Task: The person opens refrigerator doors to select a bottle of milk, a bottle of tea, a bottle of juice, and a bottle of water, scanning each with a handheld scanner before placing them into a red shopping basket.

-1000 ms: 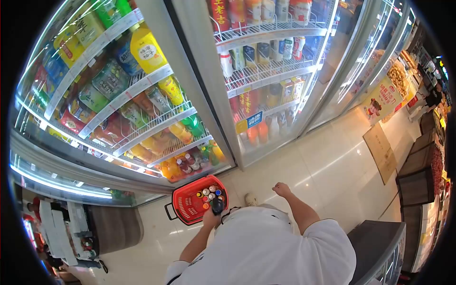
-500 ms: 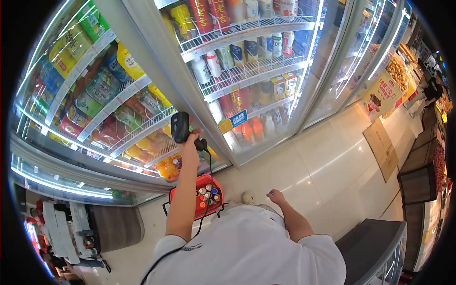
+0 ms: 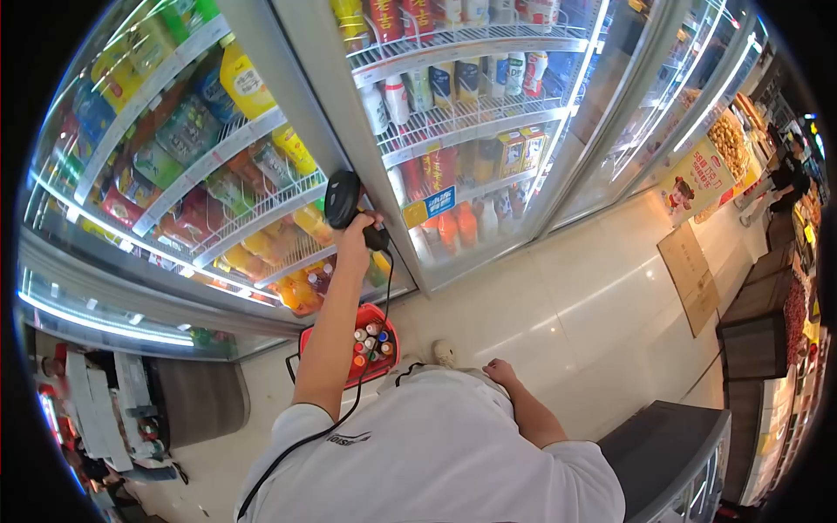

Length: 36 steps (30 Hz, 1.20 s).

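Observation:
My left hand [image 3: 359,230] is wrapped round the grip of a black corded barcode scanner [image 3: 343,199], raised in front of the lit drinks fridge. Its black cable [image 3: 368,349] runs down along my forearm and over my white shirt. Behind the scanner are fridge shelves with yellow bottles [image 3: 247,80] and other drinks, beside the metal door frame [image 3: 301,96]. Below my left arm, a red basket [image 3: 355,376] on the floor holds several capped bottles [image 3: 373,329]. My right hand [image 3: 500,372] hangs by my waist, fingers curled, with nothing visible in it.
A second fridge door [image 3: 488,209] stands ahead, with more glass doors to the right. Flattened cardboard [image 3: 689,277] lies on the tiled floor [image 3: 567,305]. A dark cabinet [image 3: 663,449] is near my right side. A person in dark clothes [image 3: 787,179] is far right.
The scanner in my left hand has shifted right and now overlaps the fridge's middle door frame. My view has turned slightly. My right hand has come a little closer to my waist.

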Motion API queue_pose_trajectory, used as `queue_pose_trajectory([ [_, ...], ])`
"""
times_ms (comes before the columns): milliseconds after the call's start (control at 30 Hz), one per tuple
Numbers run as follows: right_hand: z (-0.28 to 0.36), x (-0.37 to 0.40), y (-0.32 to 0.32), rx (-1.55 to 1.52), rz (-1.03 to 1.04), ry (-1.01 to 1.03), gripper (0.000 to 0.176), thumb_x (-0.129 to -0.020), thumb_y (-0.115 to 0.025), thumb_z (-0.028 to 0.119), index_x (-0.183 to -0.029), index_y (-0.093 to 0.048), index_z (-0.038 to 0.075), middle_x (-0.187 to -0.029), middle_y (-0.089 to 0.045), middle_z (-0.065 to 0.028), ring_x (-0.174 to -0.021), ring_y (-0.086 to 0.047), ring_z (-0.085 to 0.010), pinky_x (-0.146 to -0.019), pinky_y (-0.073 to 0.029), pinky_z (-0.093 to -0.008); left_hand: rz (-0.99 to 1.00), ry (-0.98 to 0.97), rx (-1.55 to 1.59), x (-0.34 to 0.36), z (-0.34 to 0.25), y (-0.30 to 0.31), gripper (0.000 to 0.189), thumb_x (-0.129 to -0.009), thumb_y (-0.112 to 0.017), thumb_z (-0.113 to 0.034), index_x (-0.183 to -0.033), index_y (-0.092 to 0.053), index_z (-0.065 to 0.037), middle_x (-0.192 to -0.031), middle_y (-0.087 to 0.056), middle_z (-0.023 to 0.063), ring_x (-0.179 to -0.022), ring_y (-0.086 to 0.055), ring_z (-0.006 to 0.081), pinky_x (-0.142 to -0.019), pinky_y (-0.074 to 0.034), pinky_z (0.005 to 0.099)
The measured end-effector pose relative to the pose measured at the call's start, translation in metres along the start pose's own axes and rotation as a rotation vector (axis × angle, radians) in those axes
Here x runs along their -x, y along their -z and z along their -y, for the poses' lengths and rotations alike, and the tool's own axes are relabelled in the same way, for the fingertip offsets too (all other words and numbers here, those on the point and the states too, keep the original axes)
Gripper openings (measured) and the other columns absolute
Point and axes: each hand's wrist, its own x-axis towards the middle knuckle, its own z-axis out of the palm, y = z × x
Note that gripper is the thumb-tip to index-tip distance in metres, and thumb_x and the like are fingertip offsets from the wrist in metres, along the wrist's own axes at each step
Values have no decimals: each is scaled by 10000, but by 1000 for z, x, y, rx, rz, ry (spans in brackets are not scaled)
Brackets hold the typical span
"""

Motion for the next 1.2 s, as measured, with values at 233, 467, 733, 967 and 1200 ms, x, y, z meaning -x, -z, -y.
queue_pose_trajectory([
  [233,70,8,10,217,-31,248,441,-861,-634,370,-1151,-659,39,-1073,-711,-195,-1047,-668,-365,-898,-529,-450,74,6,-97,9,3,15,122,-729,-676,-69,-832,-620,-34,-773,-633,53,-714,-614,165,-682,-485,302],
  [467,172,9,-19,369,168,448,402,-886,-662,349,-1150,-642,47,-1046,-718,-150,-988,-693,-322,-848,-547,-423,14,-35,-265,50,32,27,531,-692,-793,-113,-1183,-612,-26,-1053,-674,57,-948,-633,162,-857,-508,337],
  [733,250,-55,-65,235,547,408,416,-865,-710,306,-1167,-636,30,-1008,-719,-137,-900,-692,-303,-815,-537,-395,423,-233,-171,100,13,36,551,-668,-787,-158,-1173,-593,-51,-1009,-657,177,-960,-650,372,-834,-510,416],
  [967,270,-179,-125,548,233,402,395,-857,-709,311,-1165,-628,76,-933,-718,-117,-879,-698,-281,-785,-533,-389,319,-71,-628,75,30,122,538,-619,-793,-201,-1114,-623,-77,-971,-666,171,-918,-648,374,-787,-504,447],
  [1200,168,-383,-157,792,22,444,576,-905,-632,450,-1302,-546,41,-1185,-618,-234,-1011,-606,-386,-909,-487,-512,-688,596,-721,241,201,369,207,-723,-667,-70,-890,-645,51,-788,-675,248,-709,-676,344,-661,-498,403],
])
